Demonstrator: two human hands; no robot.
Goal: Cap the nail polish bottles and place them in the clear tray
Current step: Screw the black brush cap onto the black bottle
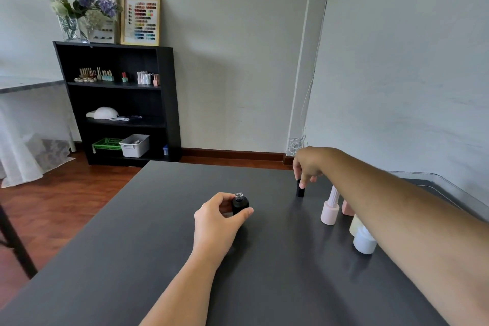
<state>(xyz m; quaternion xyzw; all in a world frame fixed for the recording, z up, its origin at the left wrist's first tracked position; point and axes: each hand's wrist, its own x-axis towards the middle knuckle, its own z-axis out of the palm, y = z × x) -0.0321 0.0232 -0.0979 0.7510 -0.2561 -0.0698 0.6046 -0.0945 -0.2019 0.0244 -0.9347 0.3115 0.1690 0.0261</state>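
Head cam: left hand [221, 216] is wrapped around the uncapped, upright matte black glass nail polish bottle [240, 205] mid-table. Right hand [307, 165] pinches the tall black cap [300, 189], standing upright at about 2 o'clock from the bottle. Cap probably needs to travel toward 8 o'clock onto the open neck.

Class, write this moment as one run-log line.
left hand: holds open black bottle on table | right hand: gripping black cap | pastel bottles: waiting | tray: unclear
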